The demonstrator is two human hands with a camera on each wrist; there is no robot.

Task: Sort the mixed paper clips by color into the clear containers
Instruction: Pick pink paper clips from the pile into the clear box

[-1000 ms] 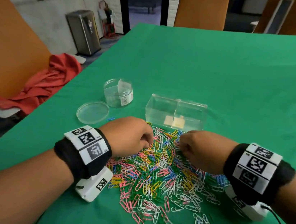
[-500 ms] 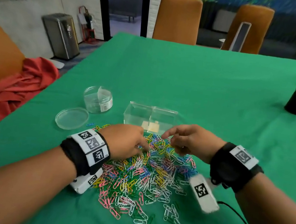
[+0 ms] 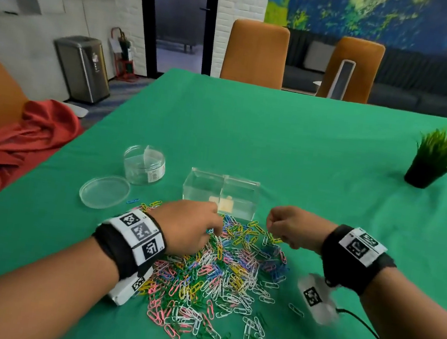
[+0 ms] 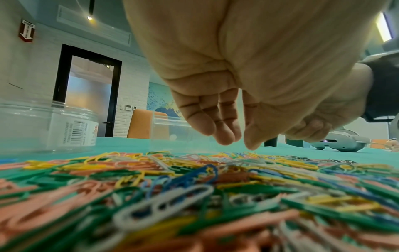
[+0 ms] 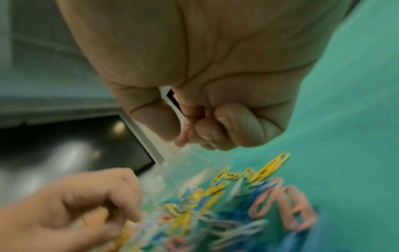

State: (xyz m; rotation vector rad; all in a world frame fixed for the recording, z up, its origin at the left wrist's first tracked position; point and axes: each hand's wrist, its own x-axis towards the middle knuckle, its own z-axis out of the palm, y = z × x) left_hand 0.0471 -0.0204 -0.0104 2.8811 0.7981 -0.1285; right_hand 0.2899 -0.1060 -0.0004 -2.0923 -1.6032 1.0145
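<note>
Both forearms reach in from the near edge of the worktop, palms down. The left hand hovers low over the far left part of the paper clip pile, its fingers hanging loosely curved with the tips just above the clips and the thumb close beside them; this grip is relaxed and holds nothing that shows. The right hand is raised above the far right part of the pile, fingers curled into the palm and thumb pressed against the forefinger. That grip is closed, but the blurred right wrist view does not show whether a clip sits in the pinch.

The pile lies in the middle of the near half of the worktop. Just beyond it stands the clear rectangular box, with the round clear jar to its left and the flat clear lid nearer the left edge.

Compared with half a second ago, the right hand has lifted off the pile and drawn its fingers in from a looser pinch, while the left hand has stayed in nearly the same spot.
</note>
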